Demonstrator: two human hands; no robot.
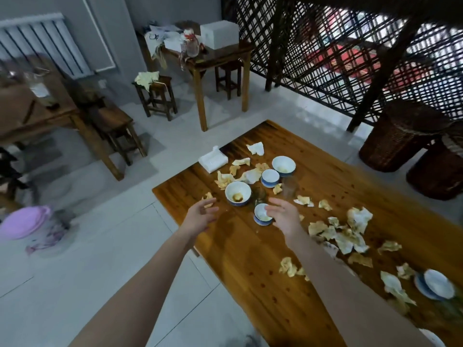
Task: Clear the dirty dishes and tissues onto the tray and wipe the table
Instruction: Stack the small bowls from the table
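Note:
A long wooden table (250, 259) carries several white-and-blue bowls: one with brown residue (237, 193), a small one (262, 213), another (270, 178) and a larger one (283, 166). A plate (437, 284) lies at the right edge. Stained crumpled tissues (350, 234) are scattered across the top. Two clear glasses (289, 187) stand among the bowls. My left hand (200, 216) hovers with relaxed fingers over the table's left edge, near a tissue scrap. My right hand (284, 216) reaches beside the small bowl, fingers loose, holding nothing. No tray is in view.
A white tissue box (213, 160) sits at the table's far left corner. Wicker baskets (400, 139) stand to the right by a lattice screen. Other wooden tables and stools (156, 96) stand behind. A purple-lidded bin (27, 221) is on the floor at left.

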